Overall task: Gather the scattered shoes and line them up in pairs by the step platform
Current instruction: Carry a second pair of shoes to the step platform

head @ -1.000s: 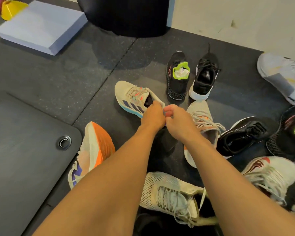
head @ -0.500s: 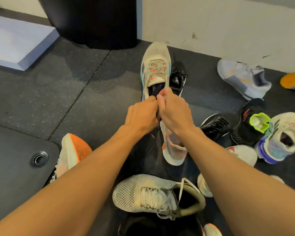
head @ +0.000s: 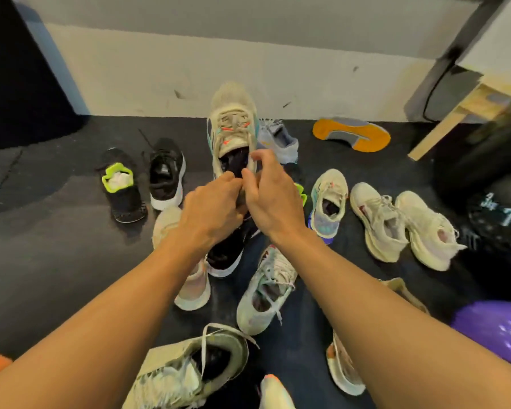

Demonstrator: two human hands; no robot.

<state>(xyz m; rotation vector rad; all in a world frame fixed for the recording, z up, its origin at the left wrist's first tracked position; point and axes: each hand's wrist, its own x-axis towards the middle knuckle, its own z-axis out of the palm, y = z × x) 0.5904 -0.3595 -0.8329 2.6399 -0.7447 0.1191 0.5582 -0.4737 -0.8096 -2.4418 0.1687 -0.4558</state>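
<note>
Beige sneaker (head: 233,113) held aloft, toe toward the wall (head: 160,84), left hand (head: 216,208) and right hand (head: 270,199) both pinching its heel collar, loose shoes (head: 378,219) strewn below

On my feed the dark speckled rubber floor (head: 56,246) fills most of the frame, with a seam (head: 6,175) running through it at the left edge. Behind it I see a white wall (head: 160,69) carrying a few dark scuff marks (head: 177,94). A large black bulk (head: 9,84) takes the upper left corner, a pale blue strip (head: 59,69) along its right edge. At upper right a dark beam (head: 460,39) slants down, with a black cable (head: 428,98) looping beneath it. A black ball with pale numerals (head: 499,219) sits at the right edge, and a glossy purple ball (head: 496,335) at lower right.
</note>
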